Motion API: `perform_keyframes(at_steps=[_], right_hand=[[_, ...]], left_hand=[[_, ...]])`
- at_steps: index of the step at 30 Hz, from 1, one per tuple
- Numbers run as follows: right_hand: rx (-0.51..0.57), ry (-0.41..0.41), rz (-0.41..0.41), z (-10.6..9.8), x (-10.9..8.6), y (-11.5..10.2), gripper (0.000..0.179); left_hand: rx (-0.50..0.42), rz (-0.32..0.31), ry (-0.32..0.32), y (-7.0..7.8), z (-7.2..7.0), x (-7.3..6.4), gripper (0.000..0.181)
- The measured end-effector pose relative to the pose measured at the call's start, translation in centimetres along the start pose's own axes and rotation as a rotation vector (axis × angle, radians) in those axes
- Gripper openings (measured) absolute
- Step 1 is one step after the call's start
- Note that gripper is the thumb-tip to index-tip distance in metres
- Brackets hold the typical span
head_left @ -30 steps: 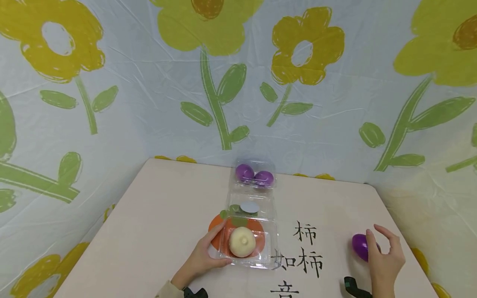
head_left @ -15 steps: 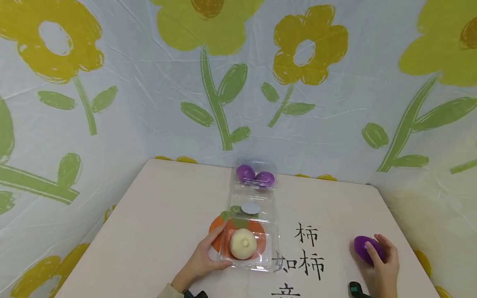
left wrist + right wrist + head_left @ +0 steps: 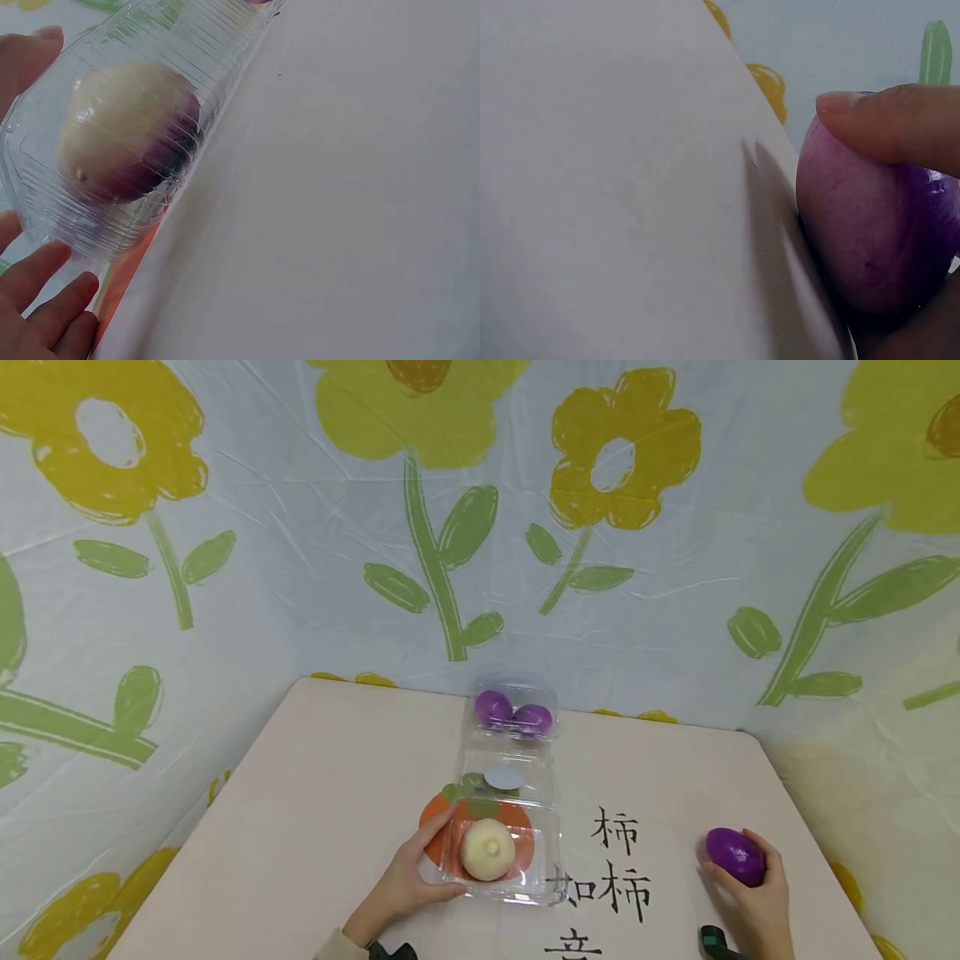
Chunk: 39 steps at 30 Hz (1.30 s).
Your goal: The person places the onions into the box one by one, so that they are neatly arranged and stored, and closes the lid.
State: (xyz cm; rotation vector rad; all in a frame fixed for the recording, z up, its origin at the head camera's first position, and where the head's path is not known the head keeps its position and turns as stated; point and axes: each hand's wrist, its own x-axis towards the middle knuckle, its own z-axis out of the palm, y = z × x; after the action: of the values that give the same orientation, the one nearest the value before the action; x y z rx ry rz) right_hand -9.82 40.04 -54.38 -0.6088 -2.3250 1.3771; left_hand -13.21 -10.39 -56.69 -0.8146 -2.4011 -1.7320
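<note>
Step in hand, as judged: pick-up of the glossy purple egg-shaped piece [image 3: 735, 857], located on the 3 o'clock side of the clear clamshell container [image 3: 543, 860], well apart from it. Right hand [image 3: 765, 900]: clamped on the piece, thumb and fingers on opposite sides; whether the piece touches the tabletop [image 3: 337, 777] cannot be told. Left hand [image 3: 407, 883]: thumb and fingers spread apart, gripping the container's 9 o'clock side. A cream-topped round piece [image 3: 488, 850] sits inside. The next move probably calls for a steady carry toward 9 o'clock.
</note>
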Motion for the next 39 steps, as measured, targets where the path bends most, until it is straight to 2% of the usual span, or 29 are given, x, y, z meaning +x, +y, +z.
perform_keyframes(at_steps=[10,15,17,23,26,33,39], right_hand=[[-0.003,-0.009,0.014,0.3,0.3,-0.3,0.086],[-0.015,-0.023,0.039,0.2,0.6,-0.7,0.087],[-0.022,-0.023,0.048,0.0,0.7,-0.9,0.087],[-0.026,-0.039,-0.019,-0.3,1.1,-1.6,0.088],[-0.044,-0.052,-0.046,-0.1,1.2,-2.4,0.089],[-0.065,-0.058,-0.045,0.6,0.8,-5.0,0.09],[-0.073,-0.106,-0.059,1.1,-0.1,-7.6,0.092]], left_hand=[[0.032,0.029,0.019,-0.3,-0.2,0.0,0.098],[0.011,-0.024,0.009,-0.1,-0.2,-0.1,0.098],[0.002,-0.026,0.004,-0.2,-0.2,0.0,0.099],[0.006,0.013,0.007,-0.4,0.0,0.1,0.098],[0.007,0.006,0.015,-0.3,-0.1,0.1,0.098],[0.007,-0.007,0.011,-0.6,0.1,0.0,0.1],[-0.008,0.0,0.022,-0.6,0.2,-0.2,0.102]])
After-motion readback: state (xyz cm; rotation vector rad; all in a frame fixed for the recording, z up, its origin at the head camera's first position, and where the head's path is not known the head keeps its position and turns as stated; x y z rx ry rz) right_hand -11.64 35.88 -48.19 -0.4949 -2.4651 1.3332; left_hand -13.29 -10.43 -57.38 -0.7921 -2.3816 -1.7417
